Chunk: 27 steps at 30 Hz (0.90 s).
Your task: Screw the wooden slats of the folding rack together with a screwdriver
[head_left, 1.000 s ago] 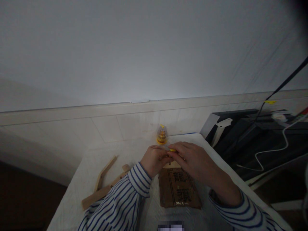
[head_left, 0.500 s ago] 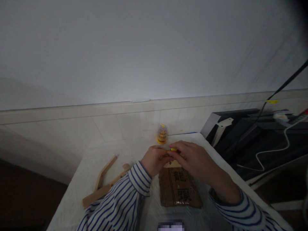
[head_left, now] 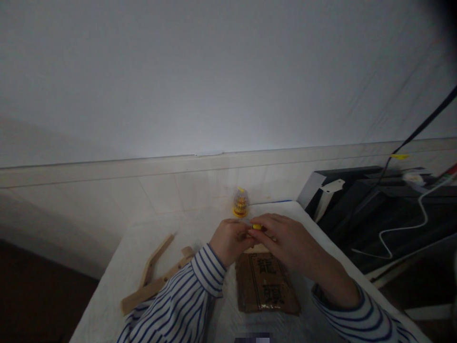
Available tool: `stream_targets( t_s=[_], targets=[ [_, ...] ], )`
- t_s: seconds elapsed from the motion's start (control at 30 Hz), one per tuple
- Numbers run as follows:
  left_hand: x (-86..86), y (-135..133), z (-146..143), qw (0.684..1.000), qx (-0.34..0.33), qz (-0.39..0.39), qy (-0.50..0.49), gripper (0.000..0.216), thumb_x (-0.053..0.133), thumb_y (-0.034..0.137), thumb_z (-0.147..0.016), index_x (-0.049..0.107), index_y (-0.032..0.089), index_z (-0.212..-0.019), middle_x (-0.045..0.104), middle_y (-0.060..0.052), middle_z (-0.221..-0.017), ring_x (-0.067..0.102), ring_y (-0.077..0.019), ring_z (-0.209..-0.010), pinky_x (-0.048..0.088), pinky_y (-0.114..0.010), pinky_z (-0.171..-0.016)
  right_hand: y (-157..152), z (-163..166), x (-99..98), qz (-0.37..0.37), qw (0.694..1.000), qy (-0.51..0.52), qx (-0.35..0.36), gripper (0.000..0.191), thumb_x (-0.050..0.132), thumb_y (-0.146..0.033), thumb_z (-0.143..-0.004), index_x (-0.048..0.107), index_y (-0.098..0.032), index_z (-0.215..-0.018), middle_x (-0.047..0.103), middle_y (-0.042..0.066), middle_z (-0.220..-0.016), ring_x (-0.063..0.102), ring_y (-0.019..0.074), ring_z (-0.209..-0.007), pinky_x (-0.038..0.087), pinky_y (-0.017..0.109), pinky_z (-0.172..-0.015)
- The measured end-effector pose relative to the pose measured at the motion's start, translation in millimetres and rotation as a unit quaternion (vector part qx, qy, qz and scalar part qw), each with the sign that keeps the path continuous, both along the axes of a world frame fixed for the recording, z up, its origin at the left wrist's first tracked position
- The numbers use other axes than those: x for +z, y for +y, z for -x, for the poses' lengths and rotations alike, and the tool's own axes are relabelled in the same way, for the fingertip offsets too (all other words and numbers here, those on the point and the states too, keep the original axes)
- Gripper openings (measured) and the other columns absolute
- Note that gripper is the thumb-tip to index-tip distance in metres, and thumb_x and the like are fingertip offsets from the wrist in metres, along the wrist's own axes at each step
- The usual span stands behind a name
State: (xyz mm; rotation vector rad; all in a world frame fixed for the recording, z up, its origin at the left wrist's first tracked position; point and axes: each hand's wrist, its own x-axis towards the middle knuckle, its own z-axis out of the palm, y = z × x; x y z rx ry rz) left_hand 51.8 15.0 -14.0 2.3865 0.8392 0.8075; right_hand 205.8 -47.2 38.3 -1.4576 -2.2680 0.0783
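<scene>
My left hand [head_left: 230,241] is closed, with its fingertips meeting my right hand's; what it pinches is hidden. My right hand [head_left: 282,238] pinches a small yellow piece [head_left: 257,227] between thumb and fingers, and most of it is covered. Just below both hands, a strip of light wood [head_left: 259,248] shows at the top of a brown package [head_left: 266,283] with large dark characters. Whether the left fingers grip that wood, I cannot tell. Behind the hands stands a clear domed case [head_left: 241,202] with a yellow base and small yellow items inside.
Joined wooden bars with holes [head_left: 152,286] lie on the left of the white-covered table [head_left: 117,267], partly under my left sleeve. A panelled wall closes off the back. Dark flat panels [head_left: 357,205] and a white cable [head_left: 403,230] are beyond the right edge.
The view has tilted up slightly, so everything sits a little lower. My hands stay together; slightly more of the yellow piece shows between the right fingers.
</scene>
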Motion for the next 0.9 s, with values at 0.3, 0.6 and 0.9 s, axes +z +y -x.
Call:
stream_targets(
  t_s=[0.3, 0.6, 0.9],
  targets=[
    [-0.1, -0.4, -0.3, 1.0, -0.015, -0.014, -0.02, 0.016, 0.065, 0.027, -0.076, 0.065, 0.015, -0.065, 0.057, 0.001, -0.054, 0.052, -0.0112, -0.055, 0.039, -0.02, -0.058, -1.9, -7.4, 3.0, -0.014, 0.999, 0.014, 0.045, 0.028, 0.046, -0.022, -0.087, 0.057, -0.018, -0.112, 0.064, 0.008, -0.11, 0.057, 0.0206, -0.1, 0.047, 0.038, -0.086],
    [0.9, 0.0, -1.0, 1.0, 0.006, -0.023, -0.012, 0.016, 0.066, 0.027, -0.075, 0.065, 0.015, -0.064, 0.062, -0.001, -0.059, 0.057, -0.0127, -0.058, 0.041, -0.021, -0.061, 2.7, -4.4, -1.4, -0.015, 0.999, -0.003, 0.041, 0.027, 0.044, -0.018, -0.088, 0.06, -0.016, -0.109, 0.065, 0.008, -0.107, 0.059, 0.022, -0.097, 0.048, 0.041, -0.084],
    [0.2, 0.4, -0.8, 1.0, 0.01, -0.026, 0.002, 0.017, 0.065, 0.025, -0.074, 0.063, 0.015, -0.061, 0.059, 0.0, -0.056, 0.055, -0.0127, -0.059, 0.041, -0.021, -0.061, 1.3, -4.8, -0.6, -0.007, 0.999, -0.014, 0.045, 0.028, 0.044, -0.02, -0.088, 0.059, -0.014, -0.11, 0.064, 0.011, -0.11, 0.057, 0.0217, -0.1, 0.046, 0.04, -0.087]
  ],
)
